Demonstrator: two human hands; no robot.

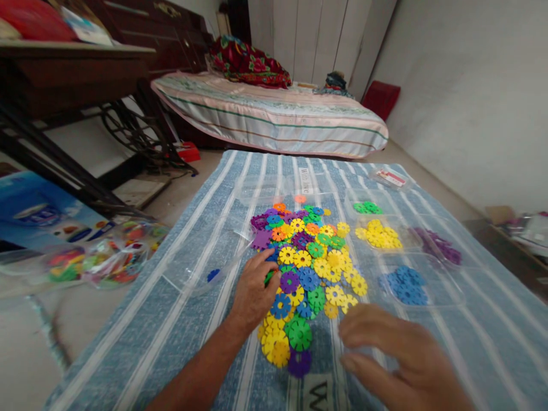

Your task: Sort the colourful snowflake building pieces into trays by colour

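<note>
Blue-and-white striped cloth (pixel 180 297) spread over the floor, filling the lower and middle frame. At frame centre, a loose heap of flat plastic flower-shaped discs (pixel 312 268) in yellow, green, blue, purple and orange.

Left hand (pixel 253 291), lower centre: palm down at the heap's left edge, fingers curled onto the discs, fingertips touching a green and a purple one. Whether it grips any disc cannot be told.

Right hand (pixel 394 354), lower right: blurred, fingers loosely extended, nothing visibly held, just right of the heap's lower end.

Right of the heap, clear plastic trays with sorted discs: green discs (pixel 367 208) uppermost, yellow discs (pixel 380 235) below them, purple discs (pixel 439 245) farther right, blue discs (pixel 406 285) nearest the right hand. Left of the heap, a clear tray (pixel 201 268) with one blue disc (pixel 213 275).

Middle left of frame: clear bags of coloured toy pieces (pixel 103 257) on the floor. Upper centre: low mattress with pale striped cover (pixel 274 114), a red floral bundle (pixel 248 63) on it. Upper left: dark wooden table (pixel 64 63).
</note>
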